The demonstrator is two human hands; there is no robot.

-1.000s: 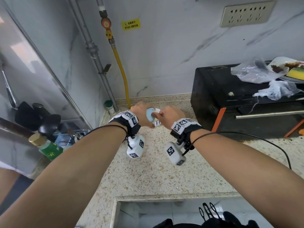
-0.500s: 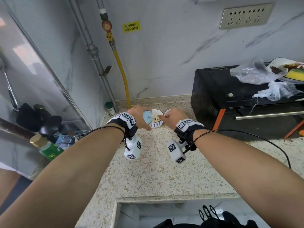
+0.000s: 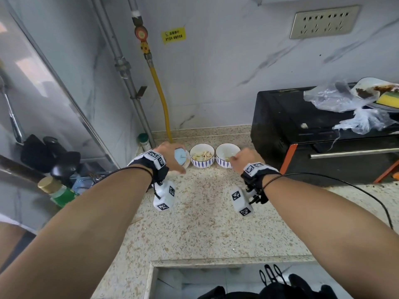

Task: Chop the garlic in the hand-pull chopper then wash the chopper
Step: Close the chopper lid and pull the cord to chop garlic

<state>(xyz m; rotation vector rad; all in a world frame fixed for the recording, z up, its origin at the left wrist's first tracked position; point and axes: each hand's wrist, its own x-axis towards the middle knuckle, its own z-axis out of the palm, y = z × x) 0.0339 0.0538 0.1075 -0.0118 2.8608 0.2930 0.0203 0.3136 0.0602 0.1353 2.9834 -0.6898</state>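
Bracing chopper [image 3: 180, 156] on desk [image 3: 205, 223], left grip [image 3: 168, 153] curling round lid; right grip [image 3: 245, 159] fisted, likely pinching hidden pull handle. Next tugs needing level, straight line, chopper pinned.

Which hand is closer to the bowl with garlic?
The left hand. It grips the chopper just left of the garlic bowl; the right hand is farther off, by the other bowl.

You are looking at a small yellow rectangular sticker [image 3: 174, 35] on the grey marble wall [image 3: 216, 72]; its black print is showing too small to read.
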